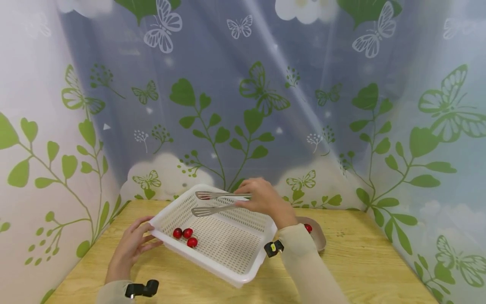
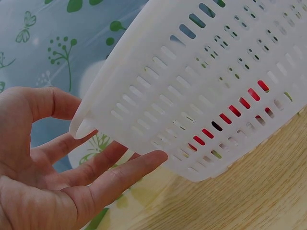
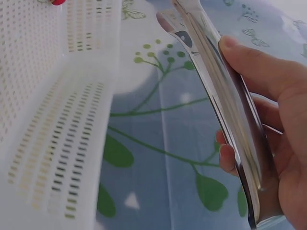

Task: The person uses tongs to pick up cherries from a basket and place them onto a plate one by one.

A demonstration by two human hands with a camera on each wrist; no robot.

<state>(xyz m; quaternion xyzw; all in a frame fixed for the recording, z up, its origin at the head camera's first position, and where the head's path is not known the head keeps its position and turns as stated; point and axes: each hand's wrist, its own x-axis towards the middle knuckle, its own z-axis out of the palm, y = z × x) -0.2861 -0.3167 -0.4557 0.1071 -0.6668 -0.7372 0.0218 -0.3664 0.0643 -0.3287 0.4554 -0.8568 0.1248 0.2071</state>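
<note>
At the white plastic basket [image 1: 235, 276], my left hand [image 1: 130, 242] grips the left corner of the rim; in the left wrist view its fingers [image 2: 129, 175] lie at the corner and below it. Three red cherries [image 1: 192, 242] lie inside near the left side, and red shows through the slots of the basket wall [image 2: 177, 103]. Above the basket's far side, my right hand [image 1: 262, 198] holds metal tongs [image 1: 214, 210] with their arms spread apart, heads pointing left over the basket. A bit of red shows behind the upper tong head. The right wrist view shows the tongs' handle [image 3: 240, 129] in the fingers.
A brownish bowl [image 1: 320, 240] with a red cherry [image 1: 308, 228] stands right of the basket, partly hidden by the right forearm. Everything rests on a wood-grain table [image 1: 364, 261]. A printed curtain [image 1: 228, 126] with leaves and butterflies closes off the back and sides.
</note>
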